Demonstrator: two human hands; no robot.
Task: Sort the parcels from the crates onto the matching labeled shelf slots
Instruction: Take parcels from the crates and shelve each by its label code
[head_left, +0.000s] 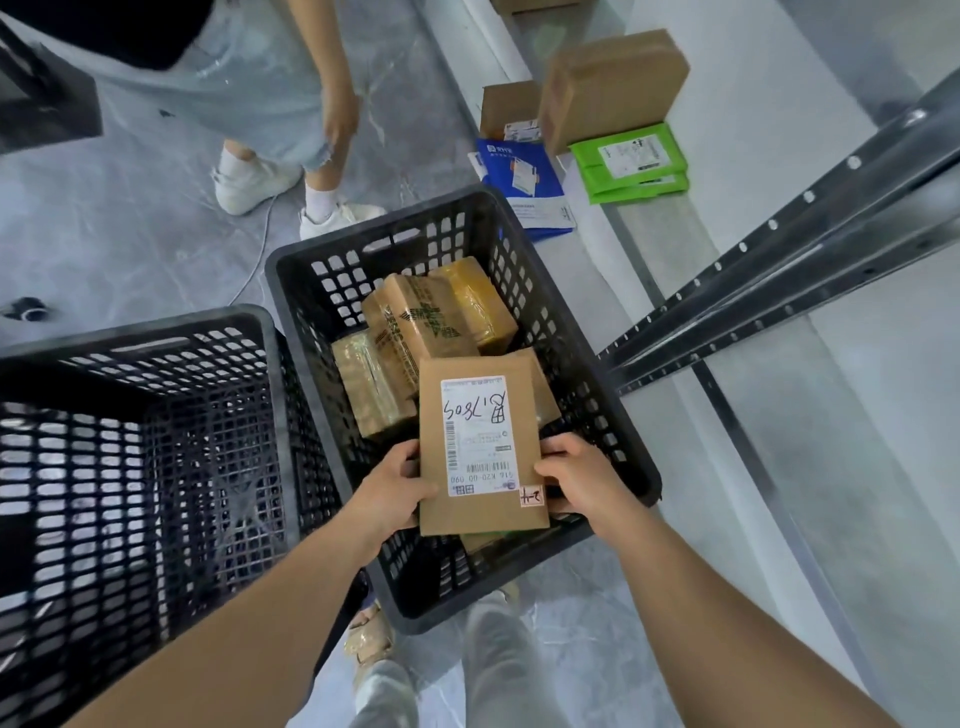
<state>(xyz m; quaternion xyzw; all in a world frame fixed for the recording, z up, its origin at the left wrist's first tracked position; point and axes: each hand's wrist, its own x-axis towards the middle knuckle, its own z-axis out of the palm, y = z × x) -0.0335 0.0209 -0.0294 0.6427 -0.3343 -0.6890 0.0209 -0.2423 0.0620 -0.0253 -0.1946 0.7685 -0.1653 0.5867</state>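
I had the left hand and right hand gripping a labelled parcel by its sides, over the crate's near edge.

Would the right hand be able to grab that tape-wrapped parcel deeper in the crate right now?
Probably not yet: the right hand and left hand both grip the labeled parcel, which hangs over the crate in front of the taped parcel.

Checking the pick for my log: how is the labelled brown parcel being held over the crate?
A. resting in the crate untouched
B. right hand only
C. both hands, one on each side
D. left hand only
C: the left hand and right hand grip opposite edges of the labelled parcel.
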